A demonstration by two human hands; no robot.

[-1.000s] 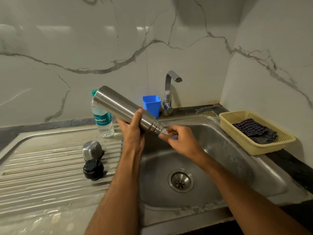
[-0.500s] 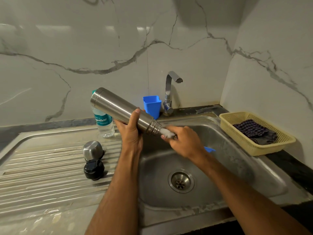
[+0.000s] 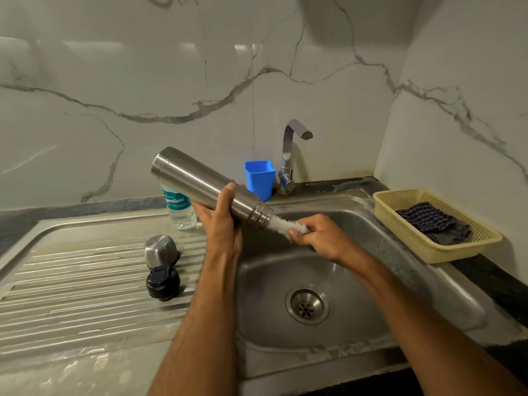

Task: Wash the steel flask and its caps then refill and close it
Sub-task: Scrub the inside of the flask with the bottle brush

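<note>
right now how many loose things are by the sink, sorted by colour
Steel: 2, flask, cap
Black: 1, cap
Blue: 1, cup
White: 1, brush
Clear: 1, water bottle
Yellow: 1, basket
Dark: 1, cloth
Total: 8

Steel drainboard (image 3: pixel 71 287) with steel cap (image 3: pixel 160 250), black cap (image 3: pixel 163 282), water bottle (image 3: pixel 180 208).

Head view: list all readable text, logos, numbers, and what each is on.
"...gnature" in white script on the teal label of the plastic water bottle; the start is hidden behind the steel flask.
Smaller print lower on that label: too blurred to read.
Steel flask, steel cap, black cap, blue cup, basket: no text visible.
</note>
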